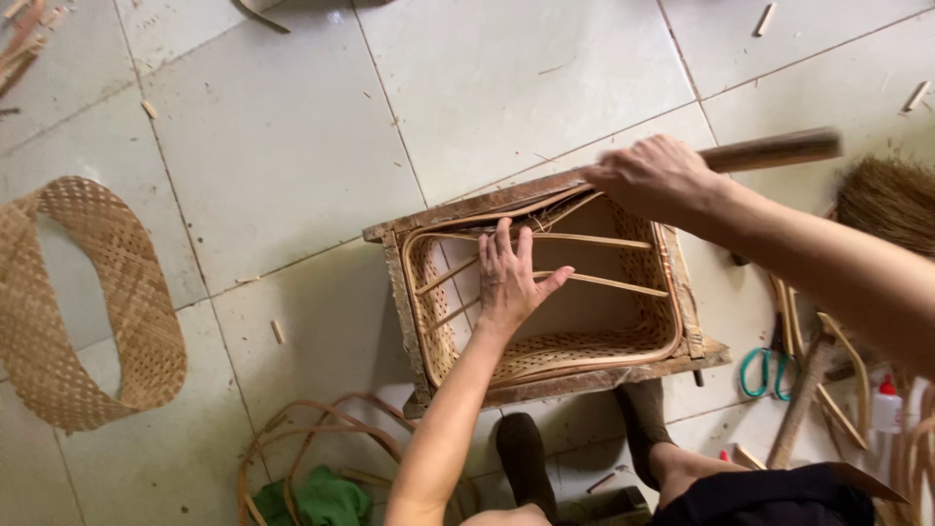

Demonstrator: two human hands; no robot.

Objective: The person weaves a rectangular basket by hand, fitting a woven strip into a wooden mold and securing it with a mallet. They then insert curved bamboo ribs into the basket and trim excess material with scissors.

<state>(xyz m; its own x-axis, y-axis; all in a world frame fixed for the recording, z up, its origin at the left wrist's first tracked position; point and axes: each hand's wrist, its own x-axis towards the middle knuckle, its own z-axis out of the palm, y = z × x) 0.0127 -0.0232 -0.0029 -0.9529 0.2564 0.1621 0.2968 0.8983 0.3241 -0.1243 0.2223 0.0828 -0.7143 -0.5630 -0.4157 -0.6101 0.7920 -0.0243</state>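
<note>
At nine o'clock a loose woven bamboo band (83,307) lies curled on the pale floor tiles (292,127). Toward seven o'clock, bent cane hoops (312,429) rest over a green cloth (321,499). At three o'clock sits a straw broom head (891,200); below it, teal-handled scissors (765,373) and a small white bottle with a red cap (886,404). Splinters litter the tiles.

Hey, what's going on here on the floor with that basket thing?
A person sits on a tiled floor working on a woven basket set inside a rectangular wooden frame. The left hand lies flat, palm down and fingers spread, on thin bamboo strips crossing the basket's opening. The right hand grips a wooden-handled tool at the frame's far edge. A loose woven band lies to the left; green-handled scissors and a broom lie to the right.
</note>
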